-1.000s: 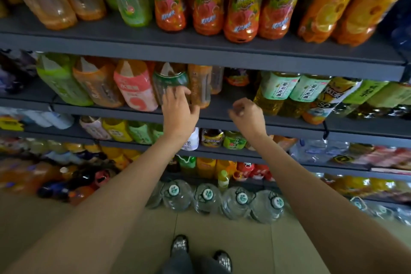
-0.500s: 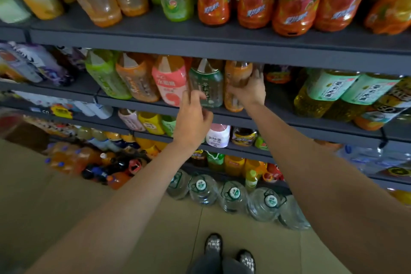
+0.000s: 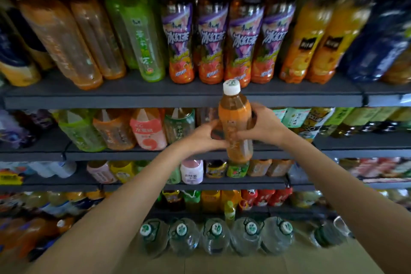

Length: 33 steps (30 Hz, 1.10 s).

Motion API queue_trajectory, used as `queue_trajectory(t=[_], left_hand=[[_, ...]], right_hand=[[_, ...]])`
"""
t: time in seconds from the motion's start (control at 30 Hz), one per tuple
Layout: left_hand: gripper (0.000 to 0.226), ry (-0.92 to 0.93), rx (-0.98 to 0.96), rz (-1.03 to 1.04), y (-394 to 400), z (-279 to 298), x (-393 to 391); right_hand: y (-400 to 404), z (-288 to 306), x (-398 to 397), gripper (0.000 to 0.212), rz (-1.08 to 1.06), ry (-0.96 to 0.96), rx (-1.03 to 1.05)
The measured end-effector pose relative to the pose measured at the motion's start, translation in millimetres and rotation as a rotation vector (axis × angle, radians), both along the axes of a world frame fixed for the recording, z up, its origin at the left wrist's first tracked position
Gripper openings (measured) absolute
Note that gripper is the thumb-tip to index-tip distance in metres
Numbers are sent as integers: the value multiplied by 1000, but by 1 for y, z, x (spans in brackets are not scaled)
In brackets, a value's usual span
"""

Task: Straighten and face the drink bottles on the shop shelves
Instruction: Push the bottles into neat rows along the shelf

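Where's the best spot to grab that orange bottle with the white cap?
Around its straight middle, from the sides. The orange bottle stands upright, tapering toward the white cap; the left hand and right hand already wrap the body there.

Dark grey shelving (image 3: pixel 178 98); tan floor (image 3: pixel 222 264); dim light.

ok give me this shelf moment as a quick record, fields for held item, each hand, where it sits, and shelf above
held item: orange drink bottle, white cap, upright
left hand: left hand grips the bottle's lower body
right hand: right hand grips its middle from the right
position: held out in front of the second shelf
shelf above: four purple-label iced tea bottles, labels facing out
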<state>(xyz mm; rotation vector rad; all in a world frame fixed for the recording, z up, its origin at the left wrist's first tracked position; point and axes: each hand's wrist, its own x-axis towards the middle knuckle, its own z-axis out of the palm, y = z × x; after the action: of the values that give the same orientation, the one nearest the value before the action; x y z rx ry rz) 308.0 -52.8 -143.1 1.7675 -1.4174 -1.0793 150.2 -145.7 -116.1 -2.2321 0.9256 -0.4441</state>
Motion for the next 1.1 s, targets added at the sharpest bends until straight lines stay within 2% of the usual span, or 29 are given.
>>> queue_trajectory(t=[0.1, 0.23, 0.33, 0.47, 0.53, 0.6, 0.67, 0.77, 0.83, 0.97, 1.1], left_hand=[[63, 19, -70, -102, -14, 29, -10], [73, 56, -276, -98, -27, 80, -19], [65, 15, -416, -108, -28, 119, -26], [57, -29, -582, -5, -29, 147, -28], [59, -25, -662, 92, -32, 151, -30], [59, 11, -716, 191, -39, 150, -32], [61, 16, -699, 226, -44, 145, -34], [55, 7, -633, 177, -48, 131, -29], [54, -22, -625, 147, -49, 127, -22], [70, -159, -620, 144, -60, 120, -9], [68, -194, -582, 139, -64, 106, 2]], right_hand=[[-6, 44, -12, 42, -110, -137, -4], [-7, 95, -18, 64, -134, -284, -65], [-2, 124, -23, 46, -94, -314, -111], [6, 154, -26, 52, -83, -370, -273], [6, 160, -24, 60, -108, -356, -384], [4, 158, -20, 60, -116, -313, -450], [0, 152, -16, 57, -111, -247, -417], [-8, 144, -13, 58, -84, -179, -292], [-12, 143, -11, 60, -64, -156, -293], [-13, 142, 0, 64, -49, -200, -294], [-12, 141, 13, 65, -61, -201, -242]])
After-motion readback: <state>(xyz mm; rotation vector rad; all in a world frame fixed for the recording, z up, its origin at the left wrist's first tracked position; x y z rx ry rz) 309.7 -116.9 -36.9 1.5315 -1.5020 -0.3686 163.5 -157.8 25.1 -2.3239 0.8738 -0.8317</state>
